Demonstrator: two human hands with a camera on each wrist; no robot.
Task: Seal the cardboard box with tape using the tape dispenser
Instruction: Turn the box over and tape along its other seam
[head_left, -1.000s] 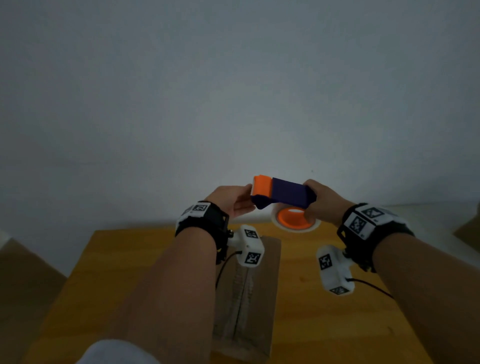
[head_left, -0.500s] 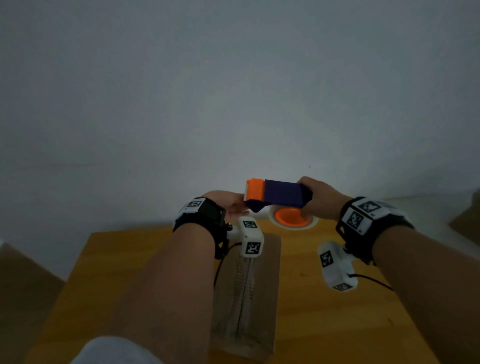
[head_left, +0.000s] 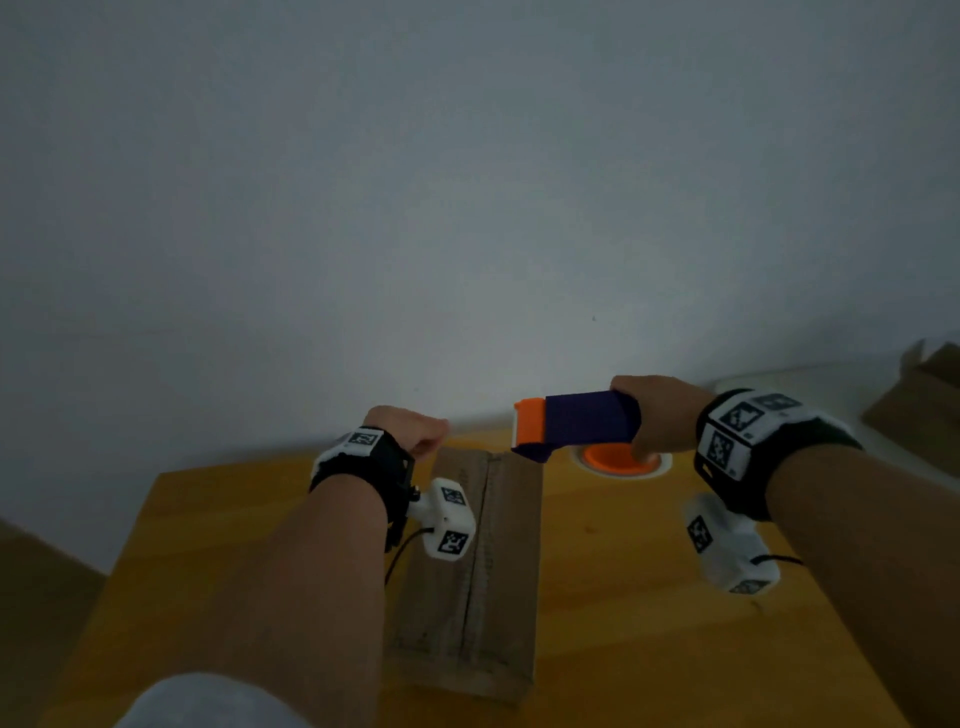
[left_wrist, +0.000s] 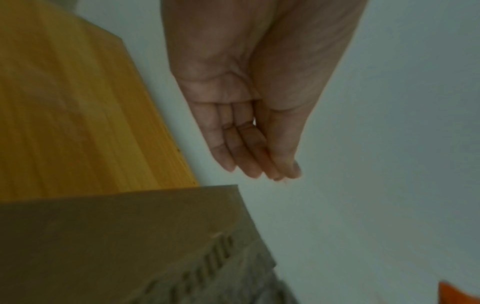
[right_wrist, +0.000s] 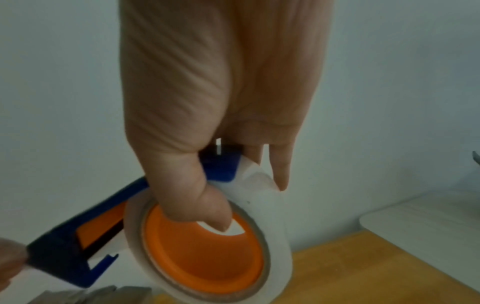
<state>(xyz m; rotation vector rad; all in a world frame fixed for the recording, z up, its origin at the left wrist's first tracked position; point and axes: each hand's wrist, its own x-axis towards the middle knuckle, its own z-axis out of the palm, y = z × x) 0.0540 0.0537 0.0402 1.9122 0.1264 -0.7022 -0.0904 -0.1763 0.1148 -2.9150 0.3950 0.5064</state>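
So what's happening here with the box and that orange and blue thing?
A person is getting ready to tape a cardboard box shut on a wooden table. Their right hand holds a blue and orange tape dispenser in the air above the box's far end. The left hand hovers beside it, fingers together, gripping nothing visible.

A: State the colours of the handheld plastic tape dispenser (head_left: 576, 422)

B: Body dark blue-purple; front end orange. The wide roll of tape (right_wrist: 270, 209) on it is white, and its round plastic hub (right_wrist: 205, 253) is orange

A: And the closed rectangular cardboard box (head_left: 467, 587)?

B: Dull brown, with a darker seam line along the middle of its top. It lies on a yellow-orange wooden table (head_left: 649, 623) with faint lengthwise grain

A: Wrist gear?

B: The wrist bands (head_left: 727, 441) are black, carrying white panels printed with black square-code patterns. The wall (head_left: 467, 208) is plain pale grey
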